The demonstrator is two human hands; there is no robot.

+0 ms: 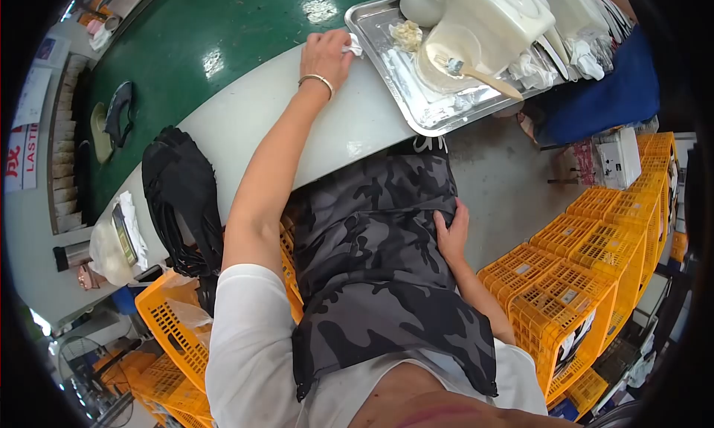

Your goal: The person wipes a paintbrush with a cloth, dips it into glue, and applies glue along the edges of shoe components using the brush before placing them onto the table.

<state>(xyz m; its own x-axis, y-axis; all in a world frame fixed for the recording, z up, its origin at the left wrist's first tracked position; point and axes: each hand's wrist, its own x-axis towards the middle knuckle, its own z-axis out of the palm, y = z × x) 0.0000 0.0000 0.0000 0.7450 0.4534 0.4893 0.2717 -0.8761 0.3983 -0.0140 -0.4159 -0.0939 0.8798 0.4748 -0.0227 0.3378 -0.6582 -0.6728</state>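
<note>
My left hand (325, 62) rests on the pale worktop (245, 112), its fingers curled over a crumpled white cloth or tissue (354, 47). Just right of it is a metal tray (416, 114). On the tray stands a tub (446, 56) of whitish paste, with a wooden-handled brush (487, 78) lying across it. A large white plastic container (506, 15) stands beside the tub. Low at my side, my right hand (452, 233) lies against the camouflage apron (379, 242), thumb apart from the fingers; no held object shows in it.
A heap of black strap-like pieces (178, 190) lies on the worktop at left. Yellow crates (573, 279) line the right, and another yellow crate (175, 320) stands at lower left. A green surface (245, 26) stretches beyond the worktop, with dark shoe-like pieces (119, 112) on it.
</note>
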